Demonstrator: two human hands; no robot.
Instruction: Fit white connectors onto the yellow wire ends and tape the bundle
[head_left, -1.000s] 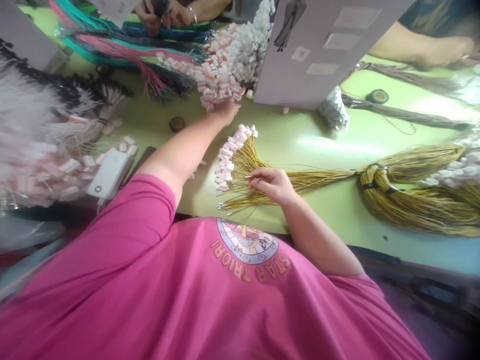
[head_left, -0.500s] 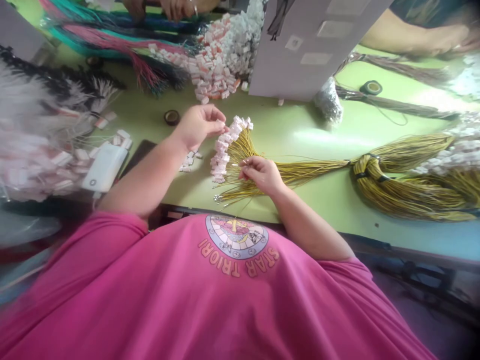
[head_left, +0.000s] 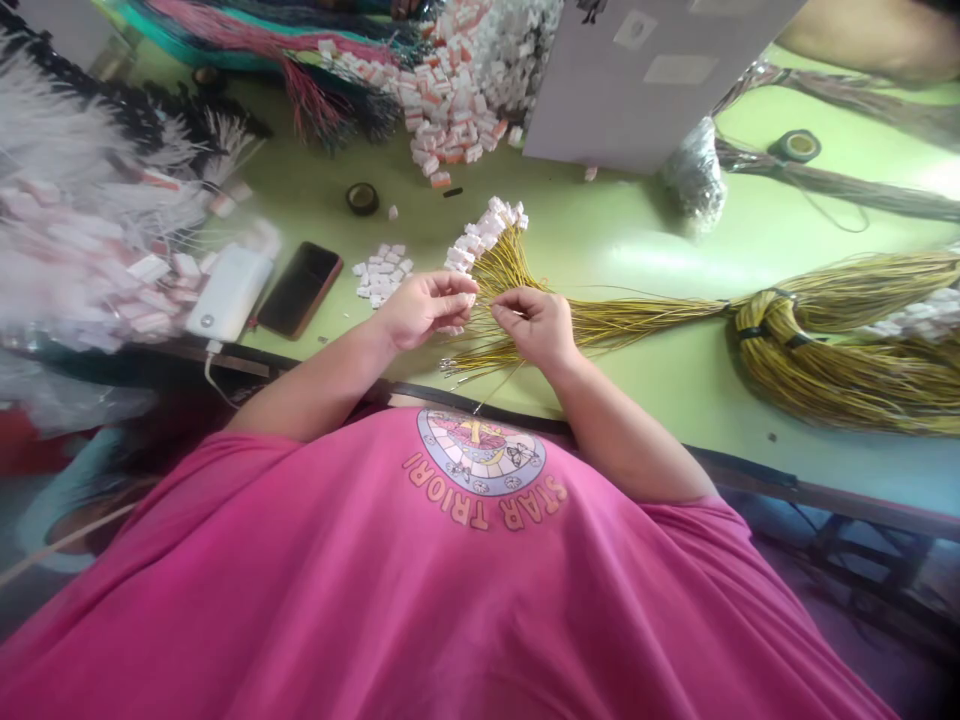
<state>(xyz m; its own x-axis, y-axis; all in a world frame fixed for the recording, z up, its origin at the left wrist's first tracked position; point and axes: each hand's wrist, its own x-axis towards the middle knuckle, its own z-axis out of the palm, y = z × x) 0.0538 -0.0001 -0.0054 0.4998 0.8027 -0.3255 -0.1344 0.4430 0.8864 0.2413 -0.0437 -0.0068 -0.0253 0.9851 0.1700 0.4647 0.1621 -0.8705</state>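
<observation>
My left hand [head_left: 429,310] is closed in a pinch on a small white connector housing that barely shows between the fingertips. Facing it, my right hand [head_left: 538,322] pinches the end of a thin yellow wire, a short gap away from the left fingertips. Beneath and behind both hands fans a bundle of yellow wires [head_left: 630,318]; many of its ends carry white connectors [head_left: 491,228] in a curved row. Other wire ends [head_left: 450,368] in the bundle show bare metal terminals. A small pile of loose white connectors [head_left: 381,272] lies left of the row.
A phone [head_left: 300,288], a white power bank [head_left: 231,290] with a cable and a roll of black tape [head_left: 362,198] lie to the left. Coiled yellow wires [head_left: 832,370] rest at right. A grey panel [head_left: 637,110] stands at the back. Another person's arm [head_left: 874,38] shows top right.
My left hand has come down and right from beside the connector row to face my right hand. The phone and loose connector pile are uncovered. The whole view has shifted slightly.
</observation>
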